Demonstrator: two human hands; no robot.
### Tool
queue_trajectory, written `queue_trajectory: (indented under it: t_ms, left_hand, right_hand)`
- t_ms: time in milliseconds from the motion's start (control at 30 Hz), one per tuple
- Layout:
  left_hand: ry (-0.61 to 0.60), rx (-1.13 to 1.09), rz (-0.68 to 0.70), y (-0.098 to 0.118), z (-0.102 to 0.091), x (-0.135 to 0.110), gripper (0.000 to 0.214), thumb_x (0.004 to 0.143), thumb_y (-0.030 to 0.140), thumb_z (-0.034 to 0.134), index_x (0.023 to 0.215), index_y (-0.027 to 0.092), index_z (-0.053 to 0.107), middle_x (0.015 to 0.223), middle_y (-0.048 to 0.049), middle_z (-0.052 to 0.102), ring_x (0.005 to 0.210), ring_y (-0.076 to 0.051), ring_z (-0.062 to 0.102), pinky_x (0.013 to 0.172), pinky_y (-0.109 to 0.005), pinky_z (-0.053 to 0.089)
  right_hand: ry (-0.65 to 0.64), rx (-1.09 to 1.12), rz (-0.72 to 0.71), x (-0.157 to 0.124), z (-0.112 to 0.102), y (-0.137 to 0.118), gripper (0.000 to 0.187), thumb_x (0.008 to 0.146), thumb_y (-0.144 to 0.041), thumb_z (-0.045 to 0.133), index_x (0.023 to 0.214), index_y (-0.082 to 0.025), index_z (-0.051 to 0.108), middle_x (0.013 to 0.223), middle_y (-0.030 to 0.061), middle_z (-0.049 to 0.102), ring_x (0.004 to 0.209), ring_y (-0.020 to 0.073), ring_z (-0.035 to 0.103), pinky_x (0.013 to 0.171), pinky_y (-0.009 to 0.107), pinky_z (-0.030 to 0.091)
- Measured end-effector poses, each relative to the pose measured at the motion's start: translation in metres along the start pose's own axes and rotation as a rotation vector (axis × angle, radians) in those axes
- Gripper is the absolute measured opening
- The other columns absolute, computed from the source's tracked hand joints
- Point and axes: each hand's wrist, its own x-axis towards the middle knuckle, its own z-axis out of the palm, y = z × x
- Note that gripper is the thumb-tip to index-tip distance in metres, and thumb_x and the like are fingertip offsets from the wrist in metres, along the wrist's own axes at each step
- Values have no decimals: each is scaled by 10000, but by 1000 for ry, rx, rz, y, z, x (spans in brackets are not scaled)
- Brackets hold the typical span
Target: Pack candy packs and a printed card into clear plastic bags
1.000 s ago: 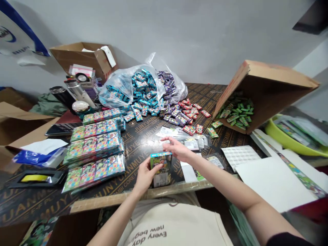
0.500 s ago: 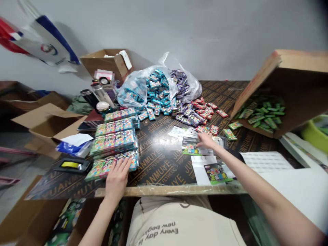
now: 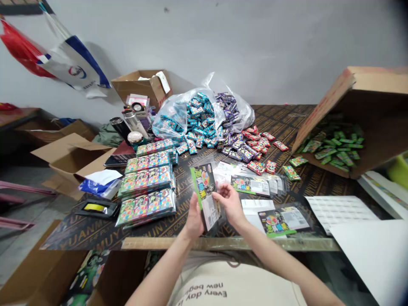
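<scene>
From the head camera, my one view, my left hand (image 3: 194, 217) grips a green-edged card packet (image 3: 204, 192), held up and tilted above the near wooden edge (image 3: 223, 243) of the black printed surface (image 3: 153, 231). My right hand (image 3: 231, 204) is just right of the packet, its fingers (image 3: 217, 196) open and curved at the packet's edge; I cannot tell if they touch it. Left of the packet sit stacked multicolour packs (image 3: 146, 191). To its right lie flat packets (image 3: 280, 221) and a white sheet (image 3: 341, 208), leaving only narrow dark gaps of surface for moving. Beyond it, a clear plastic bag (image 3: 178, 114) spills blue and purple packets, and far right a tilted cardboard box (image 3: 353, 114) holds green ones, before a grey wall (image 3: 255, 42).
</scene>
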Motion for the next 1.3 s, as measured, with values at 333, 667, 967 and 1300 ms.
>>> queue_trajectory:
  t_ms: [333, 667, 967, 1300]
  left_hand:
    - [-175, -62, -415, -16, -11, -17, 539, 717, 490, 523, 1129, 143, 554, 964, -85, 658, 911, -253, 588, 854, -372, 410]
    - [-243, 202, -199, 7, -12, -10, 574, 621, 294, 659, 1160, 143, 530, 1037, -74, 615, 948, -233, 548, 844, -324, 397]
    - [-231, 244, -272, 8, -20, -12, 421, 661, 295, 631, 1056, 153, 609, 989, -56, 651, 939, -228, 561, 855, -315, 382]
    - [-102, 299, -238, 8, -21, -13, 382, 706, 310, 602, 1046, 135, 604, 1010, -74, 653, 973, -239, 564, 893, -340, 381]
  right_hand:
    - [-40, -579, -528, 3, -38, -41, 607, 570, -368, 745, 1093, -233, 469, 946, 50, 547, 924, 241, 485, 849, 377, 327]
    - [-677, -765, -496, 27, -53, -49, 388, 591, -484, 708, 796, -189, 559, 754, 1, 560, 774, 180, 499, 900, 398, 249]
    - [-724, -539, -361, 30, -50, -40, 338, 599, -459, 709, 790, -187, 650, 728, 1, 598, 753, 176, 522, 770, 311, 373]
    - [-572, -361, -237, 26, -43, -35, 519, 587, -380, 734, 1041, -223, 536, 852, 5, 597, 792, 174, 555, 790, 327, 416]
